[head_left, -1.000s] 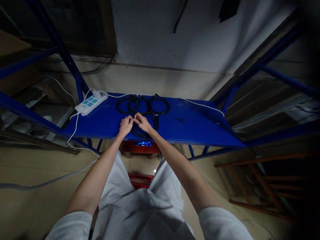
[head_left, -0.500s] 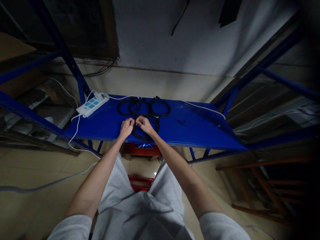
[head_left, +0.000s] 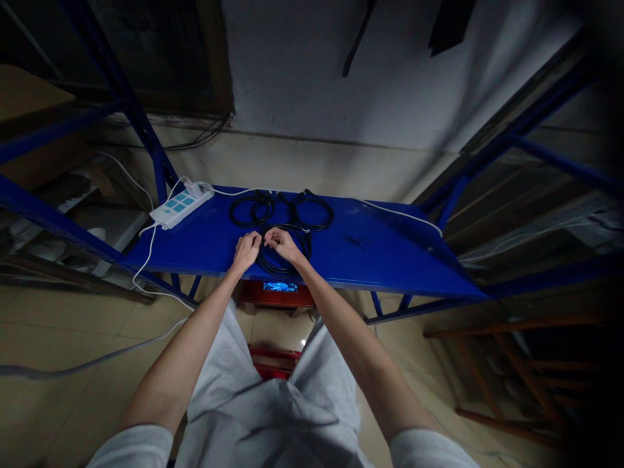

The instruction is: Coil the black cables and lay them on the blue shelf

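Observation:
A coiled black cable (head_left: 307, 249) lies near the front of the blue shelf. My left hand (head_left: 247, 249) is closed at the left edge of this coil, fingers pinched together on it. From the other side, my right hand (head_left: 281, 243) reaches over the coil with thumb and fingers pinched at the same left edge. The fingertips of both hands nearly meet there. Whether a small tie is also between them is too fine to see. Behind the hands rest two more black cable coils, one on the left (head_left: 234, 211) and one on the right (head_left: 331, 213).
A white power strip (head_left: 179, 207) sits at the shelf's left end, its white cord trailing to the floor. Small black strips (head_left: 354, 242) lie on the blue shelf (head_left: 400, 253) right of the coil. Below stands a red stool (head_left: 253, 292) with a lit screen (head_left: 280, 286).
Both hands stay at the coil's left edge with hardly any movement of the fingers. The view has shifted very slightly.

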A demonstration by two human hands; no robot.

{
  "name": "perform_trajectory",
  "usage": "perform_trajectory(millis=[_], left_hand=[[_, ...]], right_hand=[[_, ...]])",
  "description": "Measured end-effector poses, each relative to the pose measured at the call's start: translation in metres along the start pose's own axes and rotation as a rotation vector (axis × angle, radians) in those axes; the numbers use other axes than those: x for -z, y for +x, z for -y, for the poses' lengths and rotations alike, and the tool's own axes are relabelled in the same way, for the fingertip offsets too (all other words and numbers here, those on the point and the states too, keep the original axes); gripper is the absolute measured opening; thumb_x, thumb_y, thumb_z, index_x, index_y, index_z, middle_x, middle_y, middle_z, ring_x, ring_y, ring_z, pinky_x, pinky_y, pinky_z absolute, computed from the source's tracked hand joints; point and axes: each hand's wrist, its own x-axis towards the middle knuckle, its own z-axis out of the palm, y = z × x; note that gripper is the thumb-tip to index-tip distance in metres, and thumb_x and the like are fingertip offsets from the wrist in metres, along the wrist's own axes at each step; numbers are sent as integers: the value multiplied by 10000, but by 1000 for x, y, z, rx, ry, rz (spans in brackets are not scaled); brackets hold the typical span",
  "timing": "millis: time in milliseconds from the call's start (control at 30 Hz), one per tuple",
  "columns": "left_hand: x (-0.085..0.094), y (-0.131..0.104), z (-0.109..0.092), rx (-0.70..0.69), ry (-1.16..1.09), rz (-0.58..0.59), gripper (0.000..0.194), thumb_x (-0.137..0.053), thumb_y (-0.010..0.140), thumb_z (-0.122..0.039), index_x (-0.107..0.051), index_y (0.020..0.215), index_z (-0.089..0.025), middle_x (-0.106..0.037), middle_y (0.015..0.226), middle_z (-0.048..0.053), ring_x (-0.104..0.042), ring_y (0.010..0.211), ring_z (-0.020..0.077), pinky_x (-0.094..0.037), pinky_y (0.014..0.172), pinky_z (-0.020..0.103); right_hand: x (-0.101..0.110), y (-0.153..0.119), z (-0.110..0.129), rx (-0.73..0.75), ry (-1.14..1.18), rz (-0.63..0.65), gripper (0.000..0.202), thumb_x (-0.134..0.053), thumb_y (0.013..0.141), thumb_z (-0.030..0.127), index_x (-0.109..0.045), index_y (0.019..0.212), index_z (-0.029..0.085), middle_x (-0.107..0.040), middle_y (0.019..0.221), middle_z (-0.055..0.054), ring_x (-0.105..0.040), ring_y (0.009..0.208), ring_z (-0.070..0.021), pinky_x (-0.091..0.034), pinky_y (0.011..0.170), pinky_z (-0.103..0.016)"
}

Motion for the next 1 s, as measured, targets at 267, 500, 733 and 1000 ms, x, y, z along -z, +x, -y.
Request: perform_trajectory(millis=[267,500,733,1000], left_hand=[[-3,-2,-1,26,23,-7,259,-428,994,-307,-636,864,-223,-660,859,39,-592,864,216,-416,832,316],[-4,-2,-6,19,78,1,251,-416,1006,-299,-622,884,-222,-670,893,45,-606,907,226,-422,871,332],[-4,-2,-10,22,109,20,279,-385,1008,-301,-580,820,-233,-653,833,37,-610,891,220,-424,881,335],[0,-2,-18,52,23,29,272,-418,986,-330,-598,806,-233,-643,755,7,-618,804,197,-443,811,307]], right_hand=[[-2,-5,6,60,-24,-17,284,-707,790,435,-560,841,197,-586,786,1,-554,748,-150,-438,728,-283],[-1,-7,5,77,-70,15,203,-616,864,403,-530,889,221,-572,779,14,-575,747,-157,-459,725,-275],[-1,-7,1,28,-61,-38,173,-522,908,389,-527,886,218,-587,733,9,-580,692,-154,-463,685,-269],[1,-14,14,95,-297,-87,135,-409,997,325,-485,935,231,-584,737,17,-549,623,-149,-422,656,-271]])
